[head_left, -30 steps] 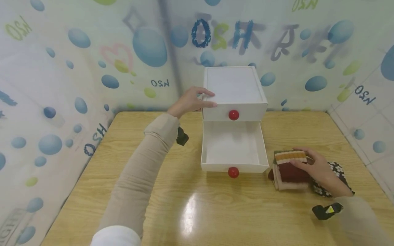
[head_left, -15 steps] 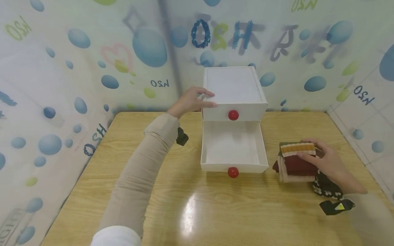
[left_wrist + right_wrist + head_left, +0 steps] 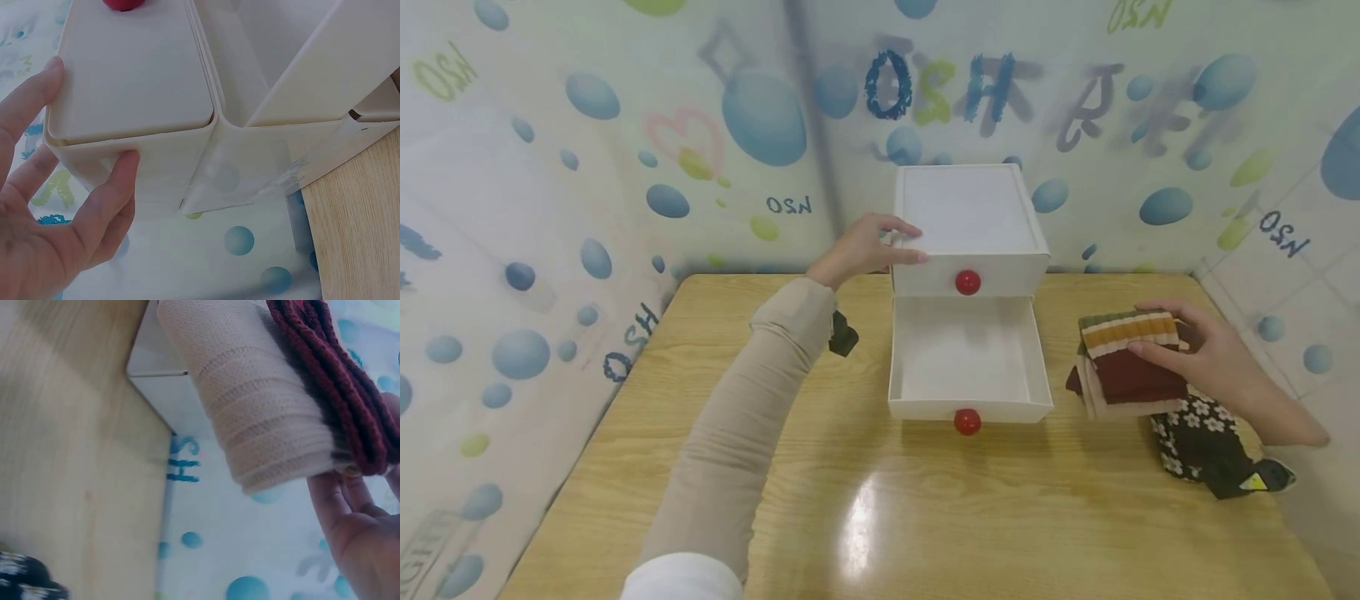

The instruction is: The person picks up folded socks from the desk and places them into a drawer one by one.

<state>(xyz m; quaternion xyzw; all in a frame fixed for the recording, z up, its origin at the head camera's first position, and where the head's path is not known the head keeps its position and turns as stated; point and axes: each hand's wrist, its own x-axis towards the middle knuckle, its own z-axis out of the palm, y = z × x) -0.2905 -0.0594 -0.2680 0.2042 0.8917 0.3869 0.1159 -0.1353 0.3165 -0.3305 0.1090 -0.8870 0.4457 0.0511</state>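
Note:
My right hand [image 3: 1221, 358] pinches a folded stack of ribbed knit socks [image 3: 1138, 379] in maroon, cream, mustard and green, thumb in front and fingers behind. The stack is raised over the table's right side; in the right wrist view the cream sock [image 3: 256, 419] and the maroon cuffs [image 3: 340, 387] show close up. My left hand [image 3: 872, 243] grips the upper left corner of a white two-drawer box [image 3: 973, 208]. In the left wrist view the fingers [image 3: 115, 184] press its side wall. The lower drawer [image 3: 966, 358] is pulled out and bare inside; the upper one is closed.
A black cloth item with white flowers [image 3: 1195, 437] lies on the wooden table [image 3: 805, 500], partly behind the right wrist's camera. Red round knobs [image 3: 967, 282] are on both drawer fronts. A patterned wall covering [image 3: 760, 233] stands right behind the table.
My right hand has lifted the stack of socks and carried it slightly right and away from me, uncovering more of the black floral item. My left hand and the drawer box have stayed put.

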